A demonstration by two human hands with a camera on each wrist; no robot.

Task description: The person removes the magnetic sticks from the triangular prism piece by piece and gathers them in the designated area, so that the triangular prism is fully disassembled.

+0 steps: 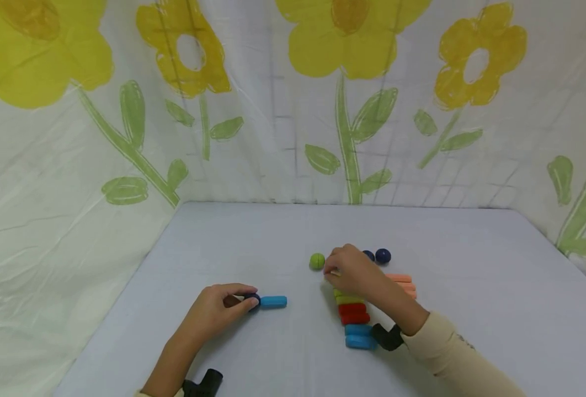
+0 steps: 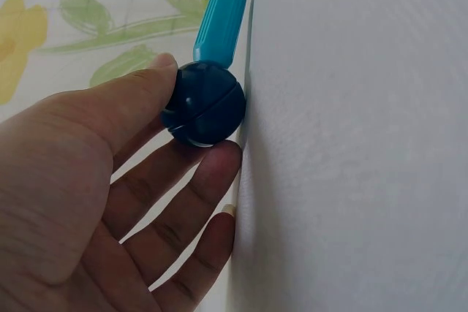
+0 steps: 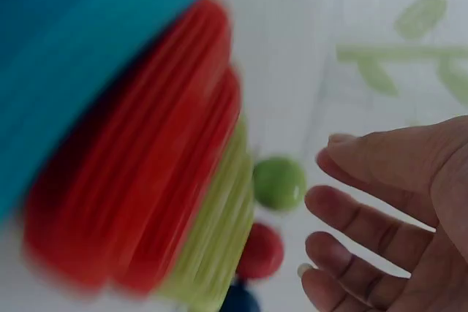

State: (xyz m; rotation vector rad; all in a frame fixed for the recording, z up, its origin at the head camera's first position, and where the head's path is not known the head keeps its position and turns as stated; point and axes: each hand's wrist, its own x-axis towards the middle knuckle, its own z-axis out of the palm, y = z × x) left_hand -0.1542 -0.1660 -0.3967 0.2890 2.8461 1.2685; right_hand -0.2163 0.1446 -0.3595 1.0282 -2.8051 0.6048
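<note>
My left hand [image 1: 217, 310] pinches a dark blue ball [image 2: 208, 104] between thumb and fingers, low over the white table. A light blue ridged stick [image 1: 273, 301] extends from the ball's far side, its end against it. My right hand [image 1: 355, 270] is above the far end of a column of coloured sticks, its fingers loosely bent with nothing between them. Just left of its fingertips in the head view is a green ball [image 1: 317, 261]. A red ball [image 3: 261, 250] shows near this hand in the right wrist view; the hand hides it from the head view.
The column has light blue sticks [image 1: 360, 342] nearest, then red sticks [image 1: 354, 314] and yellow-green sticks [image 1: 350, 300]. Orange sticks [image 1: 406, 285] lie right of the right wrist. Beyond that hand sits a dark blue ball [image 1: 383, 255], another partly hidden beside it. A flowered curtain [image 1: 253, 138] hangs behind.
</note>
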